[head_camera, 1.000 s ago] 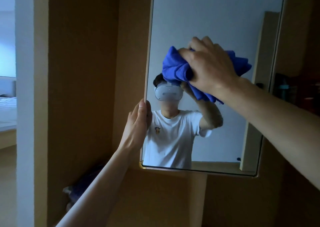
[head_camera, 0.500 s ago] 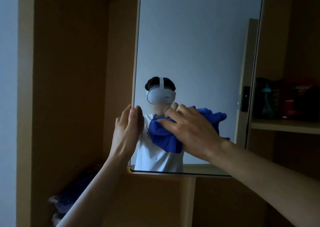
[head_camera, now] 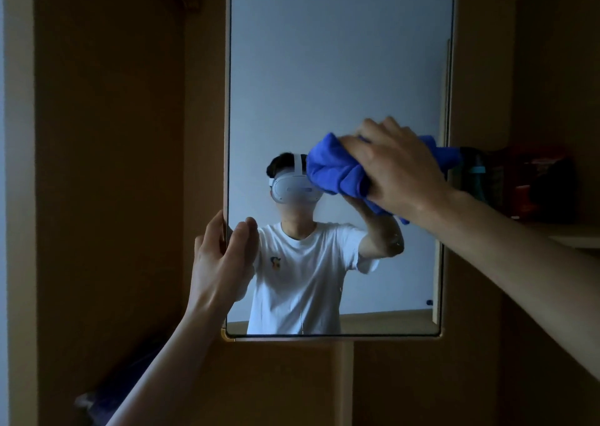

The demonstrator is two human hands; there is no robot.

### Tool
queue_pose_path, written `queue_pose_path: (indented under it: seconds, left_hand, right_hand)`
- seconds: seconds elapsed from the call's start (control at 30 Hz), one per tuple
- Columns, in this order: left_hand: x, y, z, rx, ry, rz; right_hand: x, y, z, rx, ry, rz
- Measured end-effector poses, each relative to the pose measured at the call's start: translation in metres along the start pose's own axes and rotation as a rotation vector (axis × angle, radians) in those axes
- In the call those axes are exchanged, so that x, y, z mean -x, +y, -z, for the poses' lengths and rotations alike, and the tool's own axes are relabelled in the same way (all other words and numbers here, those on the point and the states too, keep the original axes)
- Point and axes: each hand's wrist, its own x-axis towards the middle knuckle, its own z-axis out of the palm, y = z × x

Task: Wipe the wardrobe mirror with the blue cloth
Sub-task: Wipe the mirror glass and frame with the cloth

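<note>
The wardrobe mirror [head_camera: 337, 68] is a tall frameless panel on a wooden door, straight ahead. My right hand [head_camera: 399, 169] presses a bunched blue cloth [head_camera: 337, 169] against the glass at mid height, near the mirror's right edge. My left hand [head_camera: 220, 260] grips the mirror's left edge low down, thumb on the glass and fingers behind the door. The glass reflects a person in a white T-shirt and a headset, partly covered by the cloth.
Brown wardrobe panels [head_camera: 107, 165] flank the mirror in dim light. A shelf [head_camera: 571, 234] to the right carries dark bottles and containers [head_camera: 519, 185]. A dark bundle of fabric [head_camera: 107, 393] lies low on the left, inside the wardrobe.
My right hand carried the cloth from high on the glass down to the lower middle, then back up and to the right edge. My left hand stayed on the mirror's left edge.
</note>
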Motion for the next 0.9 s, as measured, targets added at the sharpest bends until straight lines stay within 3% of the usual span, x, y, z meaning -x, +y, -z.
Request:
queue_pose_path:
  seconds: [0.2, 0.4, 0.73, 0.9]
  left_hand:
    - [0.002, -0.002, -0.006, -0.037, 0.036, -0.02]
    - [0.001, -0.005, -0.008, -0.084, 0.037, -0.039]
    - [0.005, -0.003, -0.006, -0.062, -0.009, -0.036]
    - [0.004, -0.008, -0.006, -0.087, 0.001, -0.037]
  right_hand:
    - [0.066, -0.029, -0.025, -0.074, -0.147, 0.122]
    - [0.089, -0.034, -0.029, -0.091, -0.182, 0.197]
    - [0.02, 0.058, 0.01, 0.041, 0.082, -0.153]
    - [0.049, 0.042, 0.001, -0.029, 0.014, -0.081]
